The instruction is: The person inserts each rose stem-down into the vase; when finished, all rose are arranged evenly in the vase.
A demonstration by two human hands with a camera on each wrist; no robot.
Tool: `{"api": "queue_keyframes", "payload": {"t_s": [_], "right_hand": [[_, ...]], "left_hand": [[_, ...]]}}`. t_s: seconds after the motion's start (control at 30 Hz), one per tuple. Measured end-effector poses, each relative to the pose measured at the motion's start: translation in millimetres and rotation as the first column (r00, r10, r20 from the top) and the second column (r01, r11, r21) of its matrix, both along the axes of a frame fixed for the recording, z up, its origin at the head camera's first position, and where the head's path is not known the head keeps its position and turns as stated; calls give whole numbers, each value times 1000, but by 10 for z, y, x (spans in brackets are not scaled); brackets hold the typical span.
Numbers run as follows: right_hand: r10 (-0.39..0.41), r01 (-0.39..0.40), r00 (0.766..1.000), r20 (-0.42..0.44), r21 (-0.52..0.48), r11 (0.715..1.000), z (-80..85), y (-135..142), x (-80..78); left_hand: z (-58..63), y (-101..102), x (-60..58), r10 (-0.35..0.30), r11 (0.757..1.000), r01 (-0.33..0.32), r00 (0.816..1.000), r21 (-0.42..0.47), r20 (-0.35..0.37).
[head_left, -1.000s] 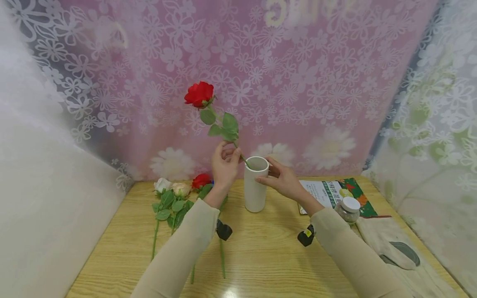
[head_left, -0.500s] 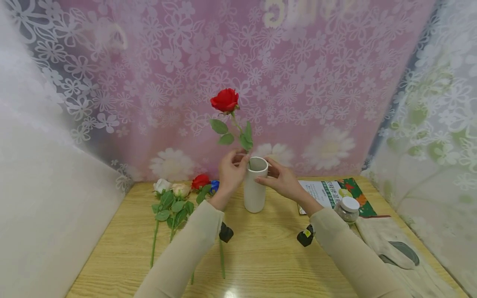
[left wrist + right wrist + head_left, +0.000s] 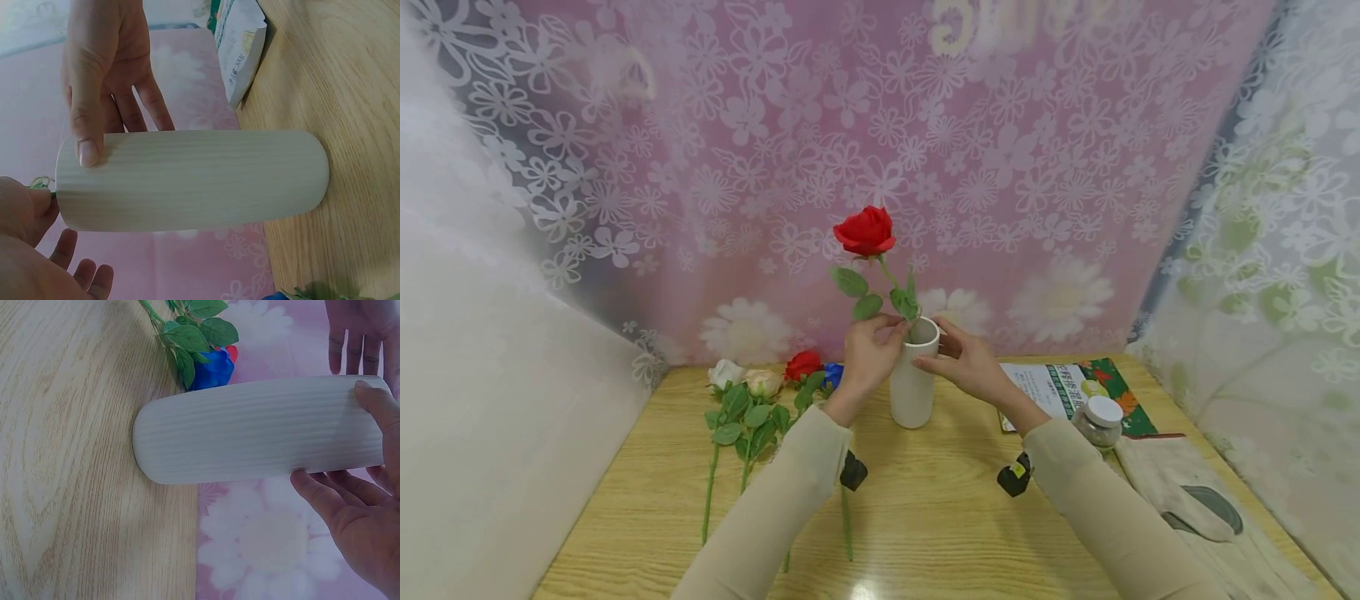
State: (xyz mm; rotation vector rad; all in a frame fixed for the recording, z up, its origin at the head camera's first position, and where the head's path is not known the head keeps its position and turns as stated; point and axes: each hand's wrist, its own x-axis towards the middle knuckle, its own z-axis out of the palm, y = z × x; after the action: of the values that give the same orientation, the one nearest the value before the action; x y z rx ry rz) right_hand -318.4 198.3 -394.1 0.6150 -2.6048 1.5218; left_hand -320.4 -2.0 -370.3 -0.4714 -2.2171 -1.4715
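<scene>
The hands are over a yellow-brown wooden table [image 3: 955,517] with thin wavy lines in the wood and a bright spot of light on the side close to the person. Behind both hands hangs a pink sheet [image 3: 775,125] full of white flowers. Far out past the left hand [image 3: 871,354] is a plain pale wall [image 3: 497,375], and far out past the right hand [image 3: 972,364] is a pale sheet [image 3: 1270,333] with white flowers and green leaves. The left hand pinches the stem of a red rose [image 3: 867,233]. The bloom is up above that hand, and green leaves sit just over its fingers. The low end of the stem is hidden. A white vase [image 3: 912,383] stands up straight between the hands, with its round mouth right by the left fingertips. Little ridges run up and down it. The right hand holds it near the top, thumb on one side and fingers on the other. Left of the left hand lie a white rose [image 3: 727,373], a cream rose [image 3: 763,382], another red rose [image 3: 803,365] and a blue rose [image 3: 832,376]. Right of the right hand are a printed packet [image 3: 1052,387], a jar [image 3: 1101,421] with a white lid, and a pale glove [image 3: 1180,483].
</scene>
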Motion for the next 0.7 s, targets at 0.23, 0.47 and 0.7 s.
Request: {"api": "queue_keyframes", "payload": {"t_s": [0.23,0.47,0.7], "right_hand": [[0,0,1000,-2,-2,1000,-7,-8,-8],[-18,18,1000,-6,8,1000,-4,-19,0],[-22,22,1000,-6,21,1000,1,-21,2]], "left_hand": [[-60,-44,-27,5,1000,-5,1000,2,-4],[-76,-78,-23,-20,998,18,999,54,44],[-95,-90,8,-31,994,21,996,105,88]]}}
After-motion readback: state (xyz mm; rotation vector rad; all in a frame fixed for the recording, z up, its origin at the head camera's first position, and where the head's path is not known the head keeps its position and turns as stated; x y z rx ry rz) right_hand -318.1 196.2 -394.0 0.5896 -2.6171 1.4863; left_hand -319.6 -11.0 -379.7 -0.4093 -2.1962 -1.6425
